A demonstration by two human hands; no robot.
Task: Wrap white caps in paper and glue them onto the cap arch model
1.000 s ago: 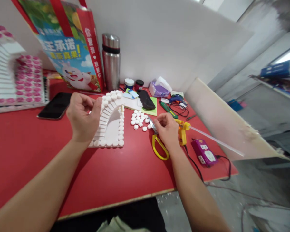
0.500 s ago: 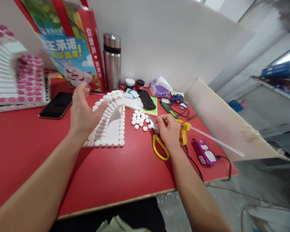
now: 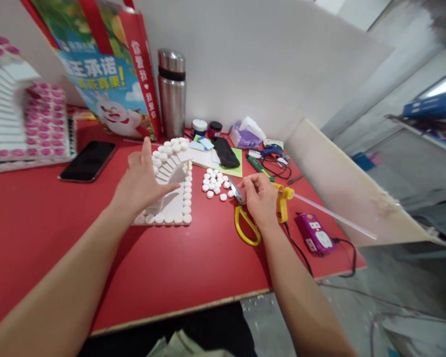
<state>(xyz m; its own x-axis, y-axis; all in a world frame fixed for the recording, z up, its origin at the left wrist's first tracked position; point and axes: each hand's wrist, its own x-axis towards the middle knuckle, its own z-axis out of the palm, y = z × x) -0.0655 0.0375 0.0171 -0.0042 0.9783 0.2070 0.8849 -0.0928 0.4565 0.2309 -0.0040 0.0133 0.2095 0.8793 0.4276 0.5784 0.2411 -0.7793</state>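
Observation:
A small white foam staircase model [image 3: 173, 187], edged with white round discs, stands on the red table [image 3: 193, 267]. My left hand [image 3: 141, 186] is open with fingers stretched out, resting against the model's left side. To the right lies a loose pile of white discs [image 3: 214, 182]. My right hand [image 3: 259, 198] is curled, its fingertips pinched just right of that pile, above yellow-handled scissors [image 3: 245, 223]. What the fingers pinch is too small to make out. A yellow glue gun [image 3: 282, 202] with a long clear glue stick lies just behind this hand.
At far left stands a larger staircase model with pink discs [image 3: 26, 121]. A black phone [image 3: 87, 160], a printed shopping bag [image 3: 107, 74], a steel flask [image 3: 171, 94], small jars, tissues, a purple power strip [image 3: 314, 233] and a leaning white board [image 3: 342, 183] ring the work area.
My left hand let go of the model's top, opened, and came down flat against its left side. The right hand stayed almost still by the scissors.

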